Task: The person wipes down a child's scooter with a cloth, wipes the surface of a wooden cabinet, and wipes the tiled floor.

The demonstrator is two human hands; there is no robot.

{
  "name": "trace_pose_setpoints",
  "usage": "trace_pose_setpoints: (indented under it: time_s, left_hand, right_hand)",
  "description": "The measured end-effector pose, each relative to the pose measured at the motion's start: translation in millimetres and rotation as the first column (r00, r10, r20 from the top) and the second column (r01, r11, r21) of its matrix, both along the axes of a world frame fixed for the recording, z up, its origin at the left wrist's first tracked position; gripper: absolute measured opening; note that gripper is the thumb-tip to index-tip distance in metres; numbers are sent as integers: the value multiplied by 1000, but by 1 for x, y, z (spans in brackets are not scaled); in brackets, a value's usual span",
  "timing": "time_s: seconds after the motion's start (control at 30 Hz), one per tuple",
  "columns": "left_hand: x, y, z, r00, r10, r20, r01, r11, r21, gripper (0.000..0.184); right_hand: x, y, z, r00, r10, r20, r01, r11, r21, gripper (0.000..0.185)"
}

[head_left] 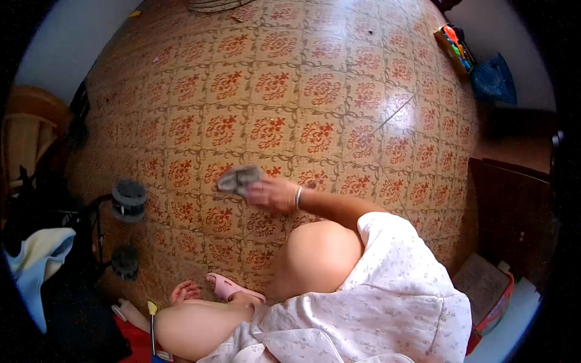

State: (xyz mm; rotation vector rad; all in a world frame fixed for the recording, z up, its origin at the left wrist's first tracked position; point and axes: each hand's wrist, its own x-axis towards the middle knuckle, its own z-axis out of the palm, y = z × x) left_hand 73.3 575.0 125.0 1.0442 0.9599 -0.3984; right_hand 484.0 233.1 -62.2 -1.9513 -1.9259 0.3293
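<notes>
My right hand (272, 195) reaches out low over the patterned floor, its fingers closed on a small grey thing (239, 179) with a paler edge. Motion smears both; the grey thing looks like a bunched cloth, but its exact kind cannot be made out. A white bracelet (298, 198) circles that wrist. My left hand (186, 292) shows only in part beyond my left knee, fingers loosely bent and apart, holding nothing visible. Close to it is a pink slipper (223, 287) on my foot.
Dark wheels (129, 200) of a black frame stand at left, with a white and blue cloth (42, 254) beside them. At right are a box of colourful items (455, 47), a blue mesh basket (493, 80) and dark brown furniture (508, 212). A yellow-tipped stick (152, 323) is near my left knee.
</notes>
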Motion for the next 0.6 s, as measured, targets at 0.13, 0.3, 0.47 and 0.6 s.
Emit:
trace_pose_setpoints:
  time_s: [0.13,0.3,0.47,0.6]
  left_hand:
    - [33,-13,17,998,-44,-53,48,995,83,44]
    - [69,-20,41,987,-141,-72,149,981,122,50]
    - [128,-52,83,976,-148,-160,171,976,137,50]
    - [166,-43,111,944,-275,-184,307,935,178,45]
  right_hand:
    - [148,-29,60,867,-487,-107,475,872,-122,26]
    - [291,-106,33,499,-864,-71,865,491,103,33]
    - [224,-105,65,599,-749,-282,800,549,242,29]
    - [93,-115,51,763,-417,-494,392,906,-161,38]
